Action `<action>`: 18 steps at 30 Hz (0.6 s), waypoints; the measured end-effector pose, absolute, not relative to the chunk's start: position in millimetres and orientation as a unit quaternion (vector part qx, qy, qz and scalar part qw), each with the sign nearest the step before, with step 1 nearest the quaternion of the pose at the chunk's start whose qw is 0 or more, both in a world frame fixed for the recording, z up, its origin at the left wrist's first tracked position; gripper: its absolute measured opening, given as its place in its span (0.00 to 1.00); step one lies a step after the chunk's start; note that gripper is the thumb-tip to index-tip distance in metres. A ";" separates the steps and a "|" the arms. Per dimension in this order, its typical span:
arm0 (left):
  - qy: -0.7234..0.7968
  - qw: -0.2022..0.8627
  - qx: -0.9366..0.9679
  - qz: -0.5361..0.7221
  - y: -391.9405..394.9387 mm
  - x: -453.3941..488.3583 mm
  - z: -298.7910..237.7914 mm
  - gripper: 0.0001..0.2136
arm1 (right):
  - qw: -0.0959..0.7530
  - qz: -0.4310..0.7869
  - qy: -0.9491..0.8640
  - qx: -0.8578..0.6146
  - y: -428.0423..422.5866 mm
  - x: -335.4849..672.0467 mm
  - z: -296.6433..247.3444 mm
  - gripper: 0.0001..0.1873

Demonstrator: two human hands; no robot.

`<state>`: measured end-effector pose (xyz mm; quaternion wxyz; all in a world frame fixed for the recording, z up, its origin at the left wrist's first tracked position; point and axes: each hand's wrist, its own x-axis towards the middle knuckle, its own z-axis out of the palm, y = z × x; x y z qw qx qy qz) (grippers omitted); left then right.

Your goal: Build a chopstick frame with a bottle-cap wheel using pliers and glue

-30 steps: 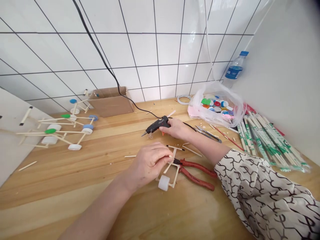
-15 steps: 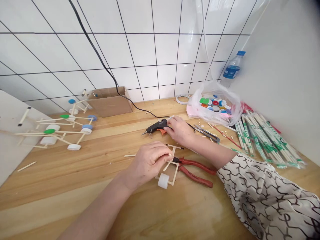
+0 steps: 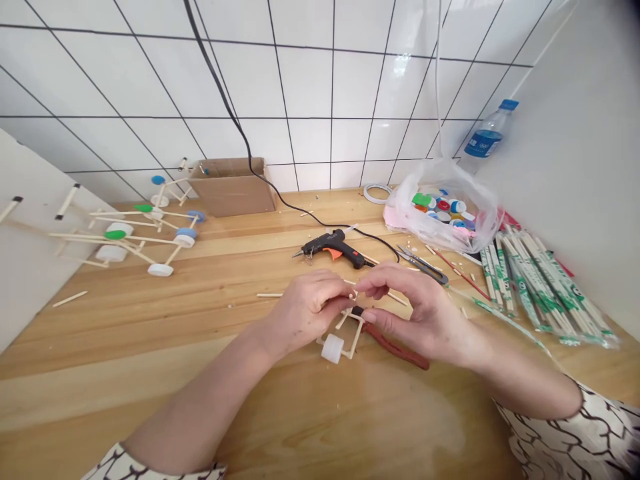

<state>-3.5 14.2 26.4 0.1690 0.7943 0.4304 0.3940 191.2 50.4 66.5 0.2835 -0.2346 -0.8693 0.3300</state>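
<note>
My left hand (image 3: 313,307) pinches a thin wooden stick (image 3: 352,296), whose pale end shows at the fingertips. Close by on the right, my right hand (image 3: 425,313) has its thumb and index finger apart, the index fingertip almost at the stick end. Whether it touches is unclear. Below the hands is a small stick frame with a white bottle-cap wheel (image 3: 333,349). Red-handled pliers (image 3: 400,348) lie partly under my right hand, their jaws by the frame. Beyond my hands a black glue gun (image 3: 330,247) with an orange trigger rests on the table.
Finished stick cars with cap wheels (image 3: 145,233) stand at left, near a cardboard box (image 3: 235,193). Rightward are a utility knife (image 3: 425,265), a plastic bag of bottle caps (image 3: 443,213), wrapped chopsticks (image 3: 550,287) and a water bottle (image 3: 485,137). The glue gun's black cord crosses the table.
My right hand has let go of the glue gun and come back toward my left fingertips. My left hand keeps its pinch. The view has shifted slightly.
</note>
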 end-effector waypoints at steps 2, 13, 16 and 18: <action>0.432 0.172 0.793 0.394 14.5 -4.0 25.3 0.06 | 0.294 0.314 -0.876 -0.217 49.4 186.6 65.8 0.10; 0.423 0.177 0.788 0.410 16.7 -3.7 23.0 0.07 | 0.301 0.280 -0.891 -0.193 49.8 176.3 59.8 0.06; 0.419 0.173 0.793 0.406 17.3 -4.2 23.0 0.08 | 0.308 0.265 -0.892 -0.200 50.1 174.3 58.1 0.06; 0.418 0.174 0.797 0.399 17.7 -4.5 22.6 0.09 | 0.313 0.263 -0.889 -0.208 50.6 173.5 56.4 0.06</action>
